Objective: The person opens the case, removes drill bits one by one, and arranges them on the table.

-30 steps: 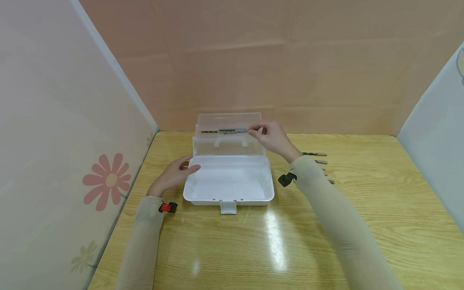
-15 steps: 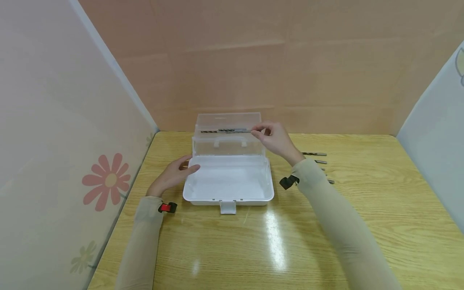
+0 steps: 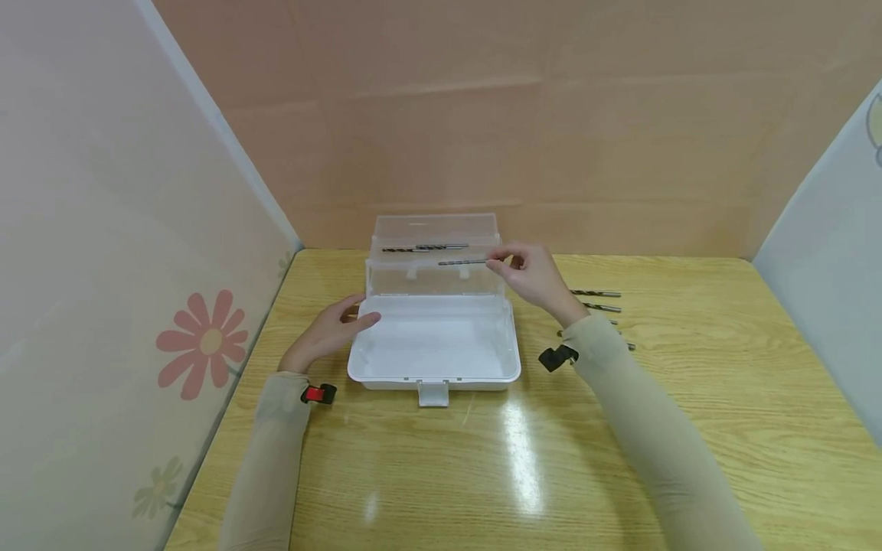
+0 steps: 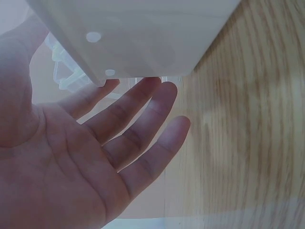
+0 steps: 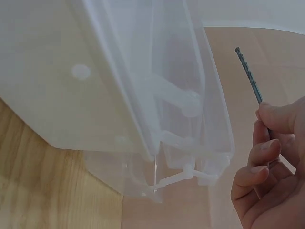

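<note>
My right hand (image 3: 529,275) pinches a drill bit (image 3: 460,262) by its shank end, above the box's raised clear trays. The right wrist view shows the fluted tip of this drill bit (image 5: 245,67) pointing away from the fingers. My left hand (image 3: 331,333) holds the left rim of the white toolbox (image 3: 434,384), thumb over the edge and fingers around the back corner. Fingertips (image 4: 164,93) touch or lie close to the box wall in the left wrist view. At least two drill bits (image 3: 441,246) lie in the upper clear tray (image 3: 475,228).
Several more drill bits (image 3: 602,308) lie on the wooden table (image 3: 723,367) to the right, partly hidden by the right forearm. The toolbox's front latch (image 3: 433,394) hangs down. A draped backdrop (image 3: 441,138) stands behind the table, with a flowered panel (image 3: 200,428) at the left.
The right hand has drawn the drill bit to the right and toward me, away from the others in the upper tray. The left hand and the toolbox have stayed put.
</note>
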Demonstrator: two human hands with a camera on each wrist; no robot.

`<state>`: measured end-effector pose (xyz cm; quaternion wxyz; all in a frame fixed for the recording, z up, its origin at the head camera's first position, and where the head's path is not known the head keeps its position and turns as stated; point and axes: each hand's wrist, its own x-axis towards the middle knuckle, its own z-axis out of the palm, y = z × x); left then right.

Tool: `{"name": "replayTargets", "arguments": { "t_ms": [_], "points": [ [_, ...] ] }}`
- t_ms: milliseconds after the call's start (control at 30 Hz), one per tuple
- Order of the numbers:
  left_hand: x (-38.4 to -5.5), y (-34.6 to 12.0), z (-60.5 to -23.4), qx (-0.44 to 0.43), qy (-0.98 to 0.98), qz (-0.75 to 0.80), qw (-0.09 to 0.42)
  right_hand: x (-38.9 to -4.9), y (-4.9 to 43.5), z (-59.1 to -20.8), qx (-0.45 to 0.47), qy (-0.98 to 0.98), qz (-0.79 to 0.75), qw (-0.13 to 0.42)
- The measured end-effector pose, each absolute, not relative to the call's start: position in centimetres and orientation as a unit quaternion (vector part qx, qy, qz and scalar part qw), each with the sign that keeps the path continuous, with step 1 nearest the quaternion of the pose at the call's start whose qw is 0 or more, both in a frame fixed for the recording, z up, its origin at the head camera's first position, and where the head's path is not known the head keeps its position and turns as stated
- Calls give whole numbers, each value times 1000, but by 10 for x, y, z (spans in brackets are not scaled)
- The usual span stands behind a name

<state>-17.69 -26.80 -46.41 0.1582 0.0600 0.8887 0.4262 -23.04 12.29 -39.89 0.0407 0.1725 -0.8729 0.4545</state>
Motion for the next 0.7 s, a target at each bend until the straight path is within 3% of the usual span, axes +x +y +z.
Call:
{"name": "replayTargets", "arguments": {
  "t_ms": [700],
  "points": [
    [-176,-265,-459,62,893,419,149,-216,140,-421,161,-876,453,30]
  ]
}}
